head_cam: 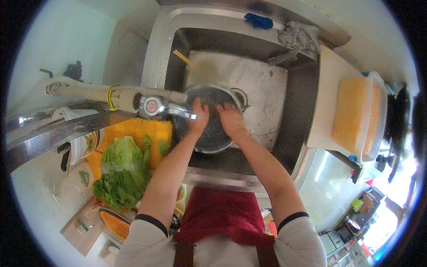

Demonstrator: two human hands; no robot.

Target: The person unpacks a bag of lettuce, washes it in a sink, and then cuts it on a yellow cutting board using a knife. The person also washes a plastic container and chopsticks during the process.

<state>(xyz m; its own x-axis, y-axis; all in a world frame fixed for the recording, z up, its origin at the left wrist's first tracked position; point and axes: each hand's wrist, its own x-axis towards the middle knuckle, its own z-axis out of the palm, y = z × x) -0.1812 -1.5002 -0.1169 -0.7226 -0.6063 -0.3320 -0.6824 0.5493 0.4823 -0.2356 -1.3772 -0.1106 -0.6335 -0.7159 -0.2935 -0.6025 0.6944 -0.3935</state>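
A round metal pot (pixel 213 151) with a loop handle stands in the stainless steel sink (pixel 257 76). Both my hands are down inside it, against its dark interior, which looks wet. My left hand (pixel 199 115) is at the pot's left side, partly behind the lever of the chrome faucet (pixel 166 108); a small green bit shows by its fingertips. At the right side is my right hand (pixel 230 118), fingers bent and pointing away from me. Whether either hand grips anything cannot be told. Small green leaf scraps (pixel 271 73) lie on the sink floor.
Leafy lettuce (pixel 121 170) lies on an orange surface (pixel 128 126) left of the sink. A lidded plastic container (pixel 353 116) with orange contents stands at the right. A blue scrubber (pixel 258 21) and a grey mesh cloth (pixel 300 36) rest on the far rim. An orange basket (pixel 115 223) sits lower left.
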